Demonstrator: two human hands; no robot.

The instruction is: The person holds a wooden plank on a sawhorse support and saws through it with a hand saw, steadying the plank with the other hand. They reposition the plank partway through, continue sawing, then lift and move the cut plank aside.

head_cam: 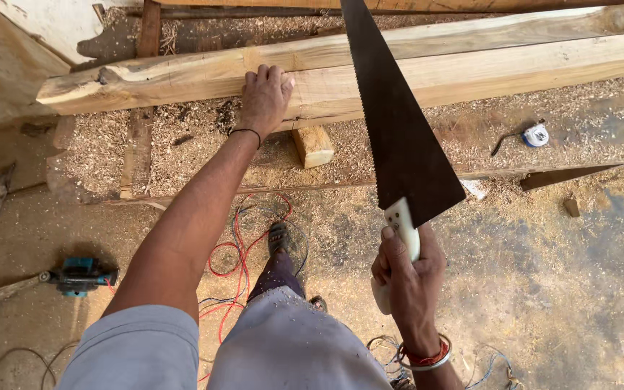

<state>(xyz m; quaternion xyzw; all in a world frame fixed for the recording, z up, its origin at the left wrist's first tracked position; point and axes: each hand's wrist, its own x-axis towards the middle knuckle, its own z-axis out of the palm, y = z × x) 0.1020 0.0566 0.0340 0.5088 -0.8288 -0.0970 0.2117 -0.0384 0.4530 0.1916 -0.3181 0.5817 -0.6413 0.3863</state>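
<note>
Gripping tight, right hand [407, 278] holds handsaw [402, 137] by its white handle; left hand [263, 97] lies flat on timber beam [471, 68], wood block [313, 146] and tape measure [536, 135] below

Two hands show: the left hand [265, 96] at eleven o'clock, the right hand [407, 278] at five. One handsaw [399, 123] rises toward twelve. Two long timber beams [413, 68] cross the top, with one small wood block [313, 146] beneath. One blue power tool [77, 277] lies at eight o'clock, one tape measure [536, 135] at two.
</note>
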